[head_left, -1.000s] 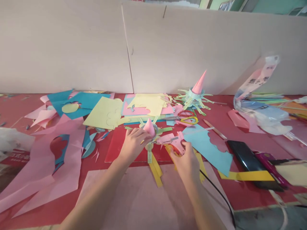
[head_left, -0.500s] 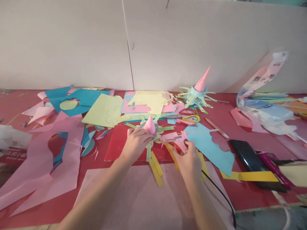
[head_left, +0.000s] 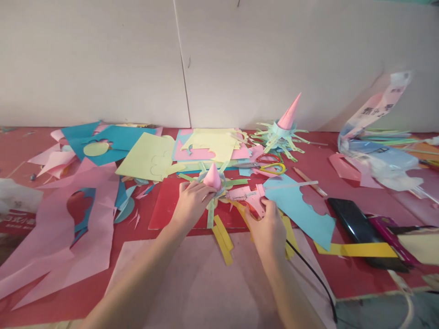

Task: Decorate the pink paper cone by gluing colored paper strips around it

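Observation:
A small paper craft with a pink cone (head_left: 212,177) and pale green strips stands at the middle of the red table. My left hand (head_left: 192,201) has its fingers closed on the craft's near left side, by the cone's base. In my right hand (head_left: 269,226) is a pink glue gun (head_left: 252,195), its nozzle pointing left at the base of the craft. A clear glue stick (head_left: 298,184) juts from the gun's rear. Yellow paper strips (head_left: 222,240) lie below the craft.
Scissors (head_left: 270,167) lie behind the glue gun, near a finished-looking cone craft (head_left: 287,116). A black phone (head_left: 353,224) lies right, pink cut paper (head_left: 92,228) left. The gun's black cord (head_left: 313,269) runs toward the front edge.
The pink cone and both hands have shifted very slightly left, with the glue gun's nozzle still at the craft. Both hands keep their hold.

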A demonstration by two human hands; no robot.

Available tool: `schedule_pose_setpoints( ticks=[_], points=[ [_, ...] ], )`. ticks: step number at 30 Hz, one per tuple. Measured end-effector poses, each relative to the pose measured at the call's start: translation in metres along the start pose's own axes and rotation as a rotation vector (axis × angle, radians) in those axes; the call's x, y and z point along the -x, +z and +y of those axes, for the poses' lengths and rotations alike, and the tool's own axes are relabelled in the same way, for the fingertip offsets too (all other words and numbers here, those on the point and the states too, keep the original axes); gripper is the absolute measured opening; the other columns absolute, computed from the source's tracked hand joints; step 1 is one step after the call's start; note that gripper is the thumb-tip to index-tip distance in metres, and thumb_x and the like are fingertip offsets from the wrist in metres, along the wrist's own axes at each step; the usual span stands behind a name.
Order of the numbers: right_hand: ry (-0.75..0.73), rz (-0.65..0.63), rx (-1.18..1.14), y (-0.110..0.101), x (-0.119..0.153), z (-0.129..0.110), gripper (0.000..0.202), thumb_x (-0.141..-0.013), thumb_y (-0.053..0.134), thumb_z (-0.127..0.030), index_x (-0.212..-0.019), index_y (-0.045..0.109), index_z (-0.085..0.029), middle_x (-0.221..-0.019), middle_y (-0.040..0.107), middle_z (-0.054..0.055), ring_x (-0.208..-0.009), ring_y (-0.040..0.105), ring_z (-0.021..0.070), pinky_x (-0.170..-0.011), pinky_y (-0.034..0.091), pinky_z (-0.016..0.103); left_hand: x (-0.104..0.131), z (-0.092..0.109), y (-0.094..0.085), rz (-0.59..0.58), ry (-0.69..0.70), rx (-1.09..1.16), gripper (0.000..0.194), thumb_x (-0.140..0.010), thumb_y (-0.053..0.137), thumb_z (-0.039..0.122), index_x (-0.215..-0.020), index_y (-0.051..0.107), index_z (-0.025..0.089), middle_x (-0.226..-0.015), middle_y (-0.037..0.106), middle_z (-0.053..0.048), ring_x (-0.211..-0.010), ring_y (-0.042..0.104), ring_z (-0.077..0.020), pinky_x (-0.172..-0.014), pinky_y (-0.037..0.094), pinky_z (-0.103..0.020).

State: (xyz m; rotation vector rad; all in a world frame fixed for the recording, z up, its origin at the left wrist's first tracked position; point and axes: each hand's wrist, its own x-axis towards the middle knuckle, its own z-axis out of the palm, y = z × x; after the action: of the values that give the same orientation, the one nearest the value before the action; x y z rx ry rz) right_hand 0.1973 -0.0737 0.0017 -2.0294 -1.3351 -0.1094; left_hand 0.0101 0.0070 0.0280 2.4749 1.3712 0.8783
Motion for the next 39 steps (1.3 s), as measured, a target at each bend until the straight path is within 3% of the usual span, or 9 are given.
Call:
schedule_pose_setpoints(
  ticks=[8, 27, 39],
  points=[
    [-0.053, -0.035, 0.003, 0.0031, -0.0001, -0.0024, 0.037, -0.082, 0.047, -0.055, -0.094, 0.050, -0.020, -0.097, 0.063, 0.011, -0.077, 0.059, 0.0205, -0.055, 0.040, 0.028, 0.0009, -0.0002, 0.0006, -0.005, -0.006, 0.004, 0.015, -0.088, 0.052, 0.025, -0.086, 0.067, 0.023, -0.088, 0.072, 0.000, -0.082, 0.058, -0.0192, -0.081, 0.029, -0.037],
    [-0.076, -0.045, 0.005, 0.0037, -0.0006, 0.0000, 0.040, -0.084, 0.043, -0.057, -0.095, 0.051, -0.019, -0.100, 0.063, 0.012, -0.085, 0.060, 0.0226, -0.057, 0.041, 0.028, -0.0004, -0.0005, -0.0003, -0.014, -0.005, 0.007, 0.017, -0.087, 0.052, 0.024, -0.084, 0.069, 0.024, -0.087, 0.072, 0.000, -0.080, 0.057, -0.0191, -0.078, 0.030, -0.037],
    [-0.035, -0.031, 0.000, 0.0037, 0.0006, 0.0014, 0.033, -0.083, 0.048, -0.049, -0.096, 0.051, -0.020, -0.100, 0.064, 0.011, -0.088, 0.061, 0.0232, -0.059, 0.042, 0.028, -0.0003, -0.0018, 0.0021, -0.025, 0.002, 0.007, 0.021, -0.090, 0.049, 0.025, -0.083, 0.069, 0.024, -0.088, 0.072, 0.000, -0.078, 0.057, -0.0192, -0.077, 0.028, -0.036]
  ],
)
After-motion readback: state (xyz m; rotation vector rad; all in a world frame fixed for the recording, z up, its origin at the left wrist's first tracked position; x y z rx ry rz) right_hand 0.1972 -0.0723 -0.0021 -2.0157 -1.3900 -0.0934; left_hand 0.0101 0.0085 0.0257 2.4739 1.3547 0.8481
